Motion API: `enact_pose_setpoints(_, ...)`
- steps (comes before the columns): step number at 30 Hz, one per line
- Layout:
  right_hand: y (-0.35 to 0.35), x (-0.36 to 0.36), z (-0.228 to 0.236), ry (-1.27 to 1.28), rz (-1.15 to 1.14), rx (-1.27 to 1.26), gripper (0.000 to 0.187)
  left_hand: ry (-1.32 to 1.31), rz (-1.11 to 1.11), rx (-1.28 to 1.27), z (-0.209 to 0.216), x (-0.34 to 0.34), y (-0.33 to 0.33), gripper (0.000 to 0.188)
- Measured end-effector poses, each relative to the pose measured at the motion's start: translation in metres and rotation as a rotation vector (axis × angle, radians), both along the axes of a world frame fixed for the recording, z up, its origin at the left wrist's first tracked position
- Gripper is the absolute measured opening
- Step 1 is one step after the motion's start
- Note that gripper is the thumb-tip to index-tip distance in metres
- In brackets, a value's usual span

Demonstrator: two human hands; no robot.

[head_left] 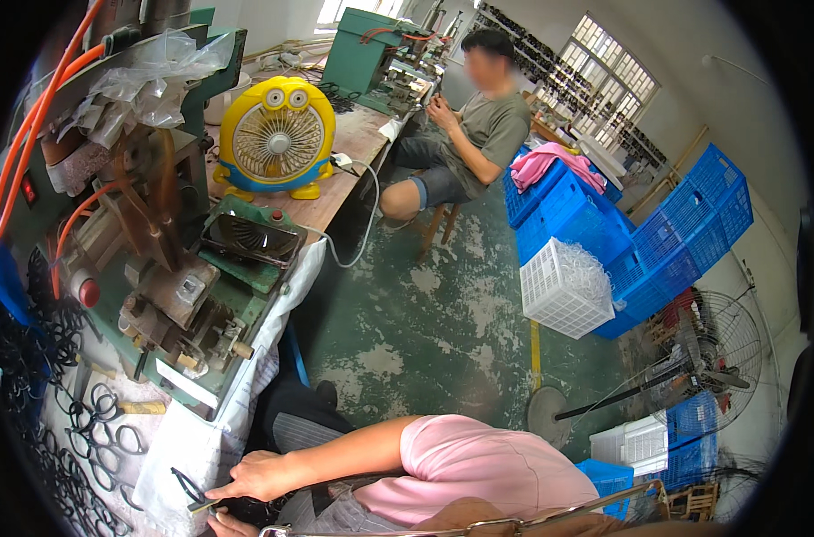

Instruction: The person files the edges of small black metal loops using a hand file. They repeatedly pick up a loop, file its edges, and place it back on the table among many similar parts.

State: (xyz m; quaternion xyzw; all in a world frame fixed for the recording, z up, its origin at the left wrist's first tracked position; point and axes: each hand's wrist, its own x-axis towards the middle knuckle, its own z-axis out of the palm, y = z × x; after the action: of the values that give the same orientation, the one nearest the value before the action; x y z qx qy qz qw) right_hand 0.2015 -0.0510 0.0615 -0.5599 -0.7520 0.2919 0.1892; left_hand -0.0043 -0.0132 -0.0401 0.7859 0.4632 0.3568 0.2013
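Note:
At the lower left, my right hand pinches a slim black spectacle frame, its index finger stretched along the part. Just below it, my left hand is beside the same frame; the lower picture edge cuts it off, and most of its fingers are hidden. Both hands are over a white-covered corner of the bench. Left of them lie many loose black frames, some in a heap. A green bench machine with a red button and orange hoses stands beyond my hands.
A yellow toy-shaped fan stands on the bench behind a green tray. Farther along, a seated person works near another green machine. Blue crates, a white crate and a floor fan are at right.

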Motion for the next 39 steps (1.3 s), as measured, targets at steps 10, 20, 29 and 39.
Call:
enact_pose_setpoints(10,-0.001,0.007,-0.008,0.03,-0.019,0.045,0.049,-0.107,-0.025,-0.141,0.015,0.002,-0.004,0.026)
enact_pose_setpoints(20,-0.039,0.015,-0.01,0.319,-0.032,0.014,0.06,-0.051,-0.187,0.011,0.045,0.003,-0.002,0.021)
enact_pose_setpoints(29,-0.072,0.09,0.107,1.32,-0.261,0.481,0.058,0.314,-0.449,0.173,0.02,0.003,-0.005,0.031)
enact_pose_setpoints(39,-0.085,0.079,0.129,0.991,-0.399,1.164,0.022,0.247,-0.334,0.049,0.103,-0.014,0.03,0.021)
